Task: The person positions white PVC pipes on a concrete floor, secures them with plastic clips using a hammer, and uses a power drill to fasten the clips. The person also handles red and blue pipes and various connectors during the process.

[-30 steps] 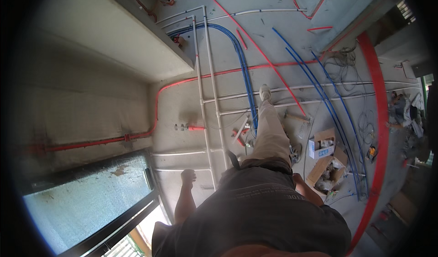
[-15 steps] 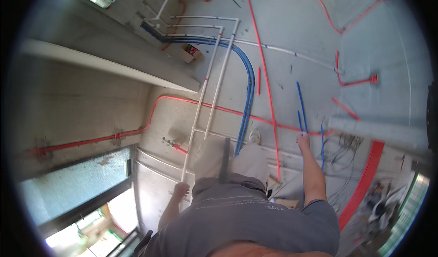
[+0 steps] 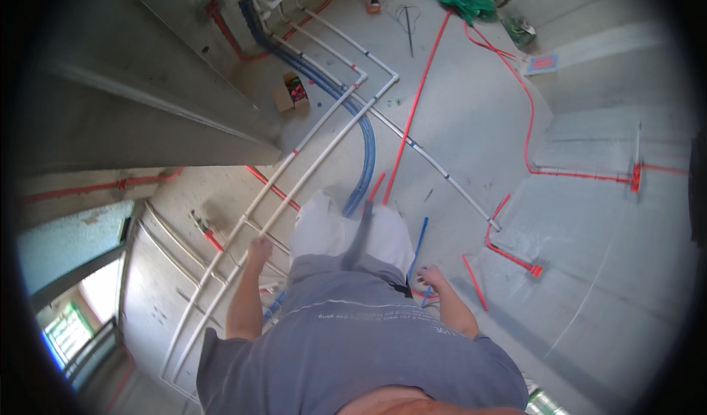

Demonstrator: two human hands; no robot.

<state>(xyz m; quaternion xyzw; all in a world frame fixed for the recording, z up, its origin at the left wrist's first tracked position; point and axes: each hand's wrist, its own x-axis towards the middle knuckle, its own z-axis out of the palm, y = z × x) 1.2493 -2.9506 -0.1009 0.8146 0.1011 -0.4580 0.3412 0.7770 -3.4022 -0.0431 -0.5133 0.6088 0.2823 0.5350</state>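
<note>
My left hand [image 3: 259, 251] hangs beside my left leg, above the white pipes [image 3: 283, 173] on the floor. Its fingers are loose and a little bent, and no object shows in it. To the right of my legs is my right hand [image 3: 431, 276], its fingers slightly curled and apart, with nothing visible in them. In the picture it overlaps the blue pipes [image 3: 420, 242] that lie on the floor below. A bundle of blue pipes [image 3: 368, 146] curves across the floor in front of my legs.
Long red conduit [image 3: 417, 106] runs over the floor ahead. An open cardboard box [image 3: 283, 97] stands at the left wall, and green netting [image 3: 465, 1] lies at the far end. Loose red pipe [image 3: 475, 282] and a red wall box [image 3: 536, 271] are on the right.
My view has turned and shifted over the floor. The right hand has come in from its outstretched position toward my leg; the left hand has swung forward. The loose blue pipes now appear closer.
</note>
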